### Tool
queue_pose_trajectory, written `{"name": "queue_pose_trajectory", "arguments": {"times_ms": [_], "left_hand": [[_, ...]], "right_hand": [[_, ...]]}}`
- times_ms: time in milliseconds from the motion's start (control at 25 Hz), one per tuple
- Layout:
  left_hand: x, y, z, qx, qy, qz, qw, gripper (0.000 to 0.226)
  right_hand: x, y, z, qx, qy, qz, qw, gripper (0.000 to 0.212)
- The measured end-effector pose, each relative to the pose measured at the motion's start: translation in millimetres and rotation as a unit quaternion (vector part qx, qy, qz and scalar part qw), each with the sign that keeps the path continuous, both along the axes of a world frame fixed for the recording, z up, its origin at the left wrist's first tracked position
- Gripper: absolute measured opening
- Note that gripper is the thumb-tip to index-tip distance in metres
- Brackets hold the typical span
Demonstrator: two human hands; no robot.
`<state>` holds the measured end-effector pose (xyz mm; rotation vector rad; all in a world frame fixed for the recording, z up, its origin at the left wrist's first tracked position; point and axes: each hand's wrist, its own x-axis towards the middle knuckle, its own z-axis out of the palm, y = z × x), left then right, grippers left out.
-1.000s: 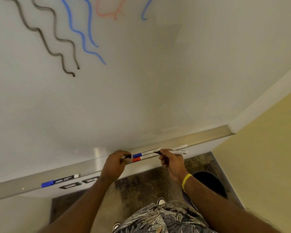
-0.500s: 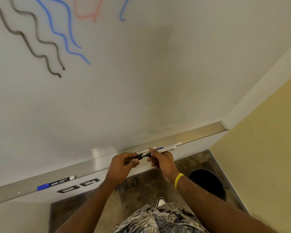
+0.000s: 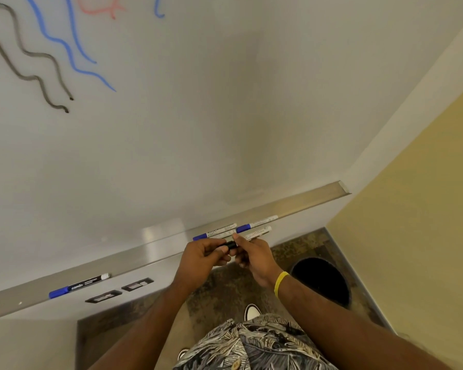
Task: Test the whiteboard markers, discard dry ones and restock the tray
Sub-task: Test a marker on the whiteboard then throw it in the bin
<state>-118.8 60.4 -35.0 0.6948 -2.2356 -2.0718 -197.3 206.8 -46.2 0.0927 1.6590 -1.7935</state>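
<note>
1. The person is standing close to the board [image 3: 225,116], both hands meeting just under the lip of the tray [image 3: 305,202].
2. The left hand [image 3: 202,256] is pinching the black cap [image 3: 229,245] between curled fingers and thumb.
3. The right hand [image 3: 254,255] is gripping the white barrel of the same marker [image 3: 259,232], fingers wrapped round it, with the barrel pointing toward two o'clock.
4. I cannot tell whether the cap is sitting fully home or is partly off.
5. A blue marker [image 3: 214,233] is lying in the tray at twelve o'clock from the hands, and a second blue marker [image 3: 257,224] is lying just beside it at one o'clock.
6. A third blue marker [image 3: 78,285] is resting well apart, along the tray at eight o'clock.
7. The bin [image 3: 321,281] is gaping on the floor at four o'clock from the hands, near the right wrist.
8. Squiggles [image 3: 64,49] in grey, blue and red are showing on the board at eleven o'clock.
9. To my eye this is the testing step: the black marker is being handled at its cap.
10. If it is coming off, the next move is calling for a straight pull, then a stroke on bare board; a faint line would be pointing to the bin, a strong one to the tray.
</note>
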Motion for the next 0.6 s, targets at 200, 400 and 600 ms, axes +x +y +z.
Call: {"name": "queue_pose_trajectory", "arguments": {"times_ms": [200, 400, 600], "left_hand": [[0, 14, 9, -0.017, -0.002, -0.018, 1.0, 0.022], [-8, 22, 14, -0.013, -0.004, -0.01, 1.0, 0.02], [-14, 36, 12, -0.008, -0.012, 0.013, 1.0, 0.019]], "right_hand": [[-1, 10, 1, -0.015, -0.016, 0.004, 1.0, 0.022], [-4, 15, 2, -0.031, -0.035, -0.001, 0.999, 0.024], [-11, 23, 0, -0.036, -0.046, -0.005, 0.998, 0.024]]}}
